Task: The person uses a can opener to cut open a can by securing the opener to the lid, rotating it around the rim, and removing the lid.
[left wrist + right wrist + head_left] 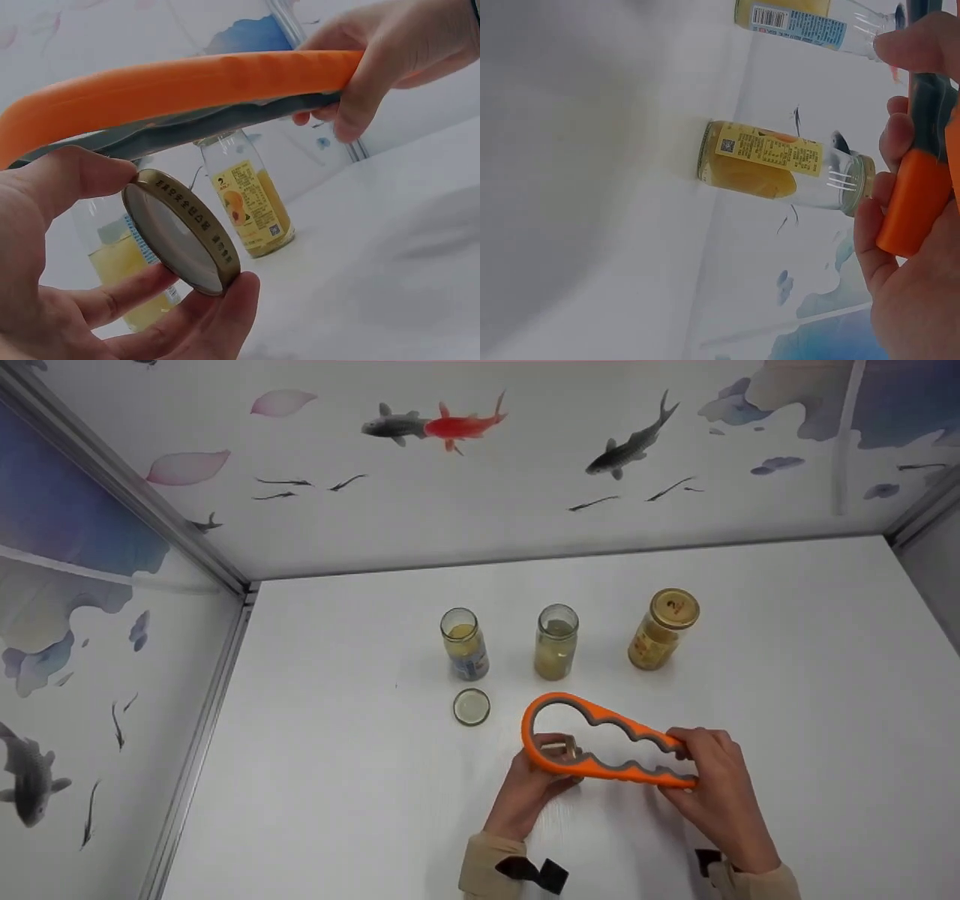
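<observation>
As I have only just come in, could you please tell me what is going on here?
A person's right hand grips the handle ends of an orange and grey jar opener, while the left hand pinches a loose lid by its rim. On the white table, the left jar and middle jar stand open, and the right jar has its gold cap on. A second lid lies in front of the left jar.
</observation>
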Demonstrator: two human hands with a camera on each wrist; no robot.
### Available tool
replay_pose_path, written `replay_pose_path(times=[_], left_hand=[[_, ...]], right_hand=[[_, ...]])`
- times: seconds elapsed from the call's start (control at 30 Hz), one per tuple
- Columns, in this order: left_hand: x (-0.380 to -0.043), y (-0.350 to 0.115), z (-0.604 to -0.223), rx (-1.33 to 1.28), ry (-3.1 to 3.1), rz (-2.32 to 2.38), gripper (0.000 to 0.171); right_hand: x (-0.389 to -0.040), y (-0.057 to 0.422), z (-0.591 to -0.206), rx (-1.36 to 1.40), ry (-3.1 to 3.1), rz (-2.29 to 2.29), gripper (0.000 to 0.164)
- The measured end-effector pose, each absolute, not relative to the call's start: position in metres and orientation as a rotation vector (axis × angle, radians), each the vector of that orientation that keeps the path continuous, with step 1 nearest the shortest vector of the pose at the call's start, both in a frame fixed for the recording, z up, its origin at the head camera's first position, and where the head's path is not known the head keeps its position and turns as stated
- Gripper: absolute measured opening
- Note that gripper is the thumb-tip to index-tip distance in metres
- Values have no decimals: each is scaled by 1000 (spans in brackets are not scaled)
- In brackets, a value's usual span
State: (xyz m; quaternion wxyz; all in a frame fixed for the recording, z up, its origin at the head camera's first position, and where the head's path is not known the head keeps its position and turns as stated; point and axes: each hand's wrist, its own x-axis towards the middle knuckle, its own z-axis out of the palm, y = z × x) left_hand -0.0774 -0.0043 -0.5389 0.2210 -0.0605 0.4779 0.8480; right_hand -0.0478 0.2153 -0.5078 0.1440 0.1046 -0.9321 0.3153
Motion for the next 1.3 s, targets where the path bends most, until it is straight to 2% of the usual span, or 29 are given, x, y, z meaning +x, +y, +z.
replay_pose_path(times=[0.2, 0.7, 1.3], left_hand=[[-81, -20, -538, -163, 1778, 2188, 31], [-110, -24, -536, -51, 2611, 1640, 45], [-142, -2, -521, 213, 2935, 807, 46]], right_hand=[[-42, 222, -507, 219, -2661, 925, 63], [-31, 242, -509, 164, -2643, 893, 61], [-27, 249, -511, 153, -2630, 898, 62]])
